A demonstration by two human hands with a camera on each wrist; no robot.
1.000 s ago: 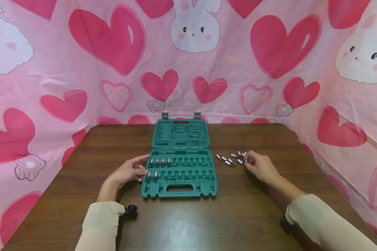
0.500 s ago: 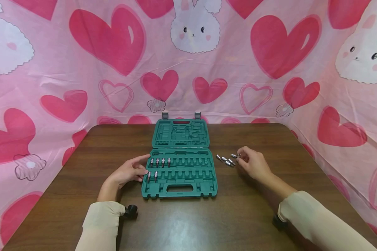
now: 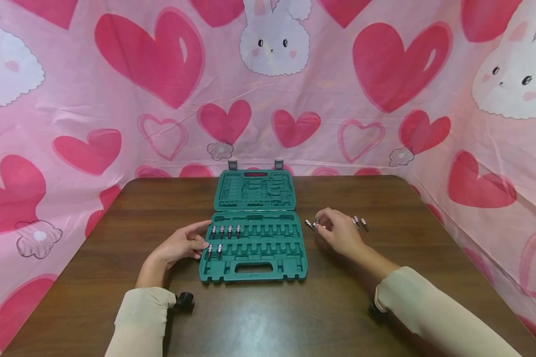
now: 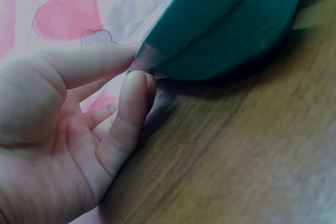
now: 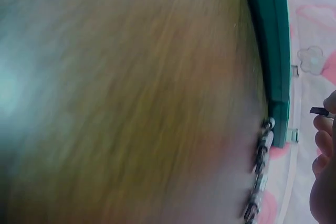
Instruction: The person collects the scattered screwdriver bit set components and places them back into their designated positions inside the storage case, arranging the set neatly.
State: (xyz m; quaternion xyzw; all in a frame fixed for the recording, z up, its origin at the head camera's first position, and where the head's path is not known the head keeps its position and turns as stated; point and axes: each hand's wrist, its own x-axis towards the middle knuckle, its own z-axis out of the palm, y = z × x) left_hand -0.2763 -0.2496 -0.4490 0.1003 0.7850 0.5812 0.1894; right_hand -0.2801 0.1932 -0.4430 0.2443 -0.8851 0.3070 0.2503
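A green plastic socket case (image 3: 254, 248) lies open on the table. Several bit sockets (image 3: 230, 231) stand in the left slots of its two rows. My left hand (image 3: 180, 244) holds the case's left edge; in the left wrist view, thumb and finger (image 4: 131, 103) pinch the case wall (image 4: 226, 30). Just right of the case, my right hand (image 3: 341, 233) is over the loose bit sockets, partly hiding them. In the right wrist view, its fingers pinch a bit socket whose dark tip (image 5: 318, 111) sticks out. Loose bit sockets (image 5: 260, 166) lie in a row beyond.
Two loose bit sockets (image 3: 360, 223) lie right of my right hand. The case lid (image 3: 254, 191) lies back toward the wall, its latches (image 3: 279, 164) at the far end. A pink heart-print cloth (image 3: 161, 139) hangs around the wooden table (image 3: 259, 317).
My right hand has moved left from the right end of the loose bit sockets toward the case, passing over the pile. My left hand stays on the case edge.
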